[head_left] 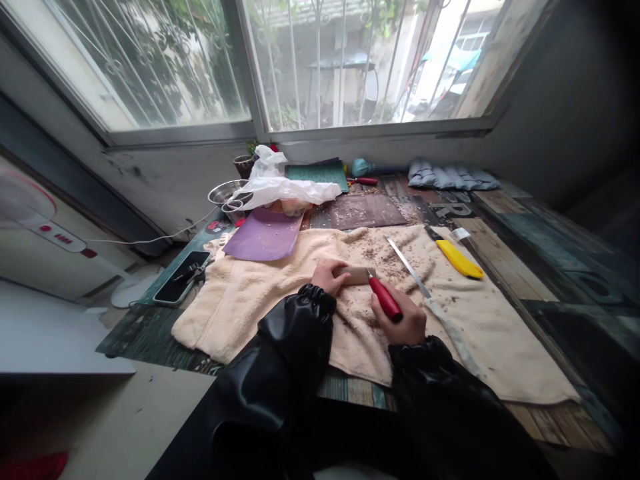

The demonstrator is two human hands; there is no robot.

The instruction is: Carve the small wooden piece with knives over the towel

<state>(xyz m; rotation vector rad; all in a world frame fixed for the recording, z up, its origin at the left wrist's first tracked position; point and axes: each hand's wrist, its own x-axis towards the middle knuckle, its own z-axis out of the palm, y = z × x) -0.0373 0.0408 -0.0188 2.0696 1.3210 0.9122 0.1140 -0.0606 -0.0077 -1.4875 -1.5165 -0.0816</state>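
My left hand (327, 276) grips the left end of a small wooden block (359, 275), which lies over a cream towel (240, 300). In my right hand (405, 319) is a red-handled carving knife (385, 299), its short metal tip against the block's right end. Brown wood shavings (373, 253) are scattered on the towel around the block. To the right of my right hand lies a long thin metal blade (407, 265) with a pale wrapped handle. A yellow utility knife (459, 259) rests farther right on the towel.
A phone (181, 279) lies at the table's left edge. Behind the towel are purple sandpaper (265, 235), a white plastic bag (285, 190), a metal bowl (220, 192), a green cutting mat (320, 175) and a grey padded bundle (450, 175). A fan (55, 237) stands at left.
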